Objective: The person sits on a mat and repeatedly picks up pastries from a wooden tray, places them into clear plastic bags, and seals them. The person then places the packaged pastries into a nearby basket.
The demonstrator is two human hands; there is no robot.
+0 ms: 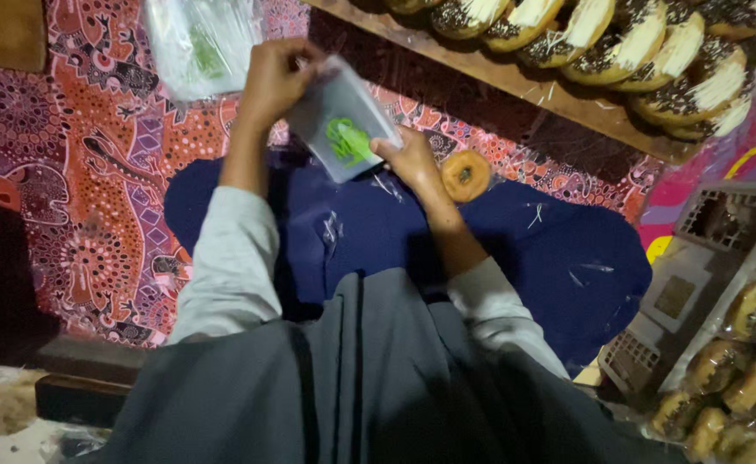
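Clear plastic bag (pixel 343 120): pinched at opposite corners by left hand (pixel 273 79) and right hand (pixel 410 159).
Doughnut (pixel 465 175): just beside right hand.

Both arms, in grey sleeves pushed up the forearms, reached forward; left hand (pixel 273 77) was raised higher with fingers curled in a pinch, right hand (pixel 412 159) lower, thumb and fingers closed together.

Patterned red cloth (pixel 94 172) (dimly lit) covers the floor
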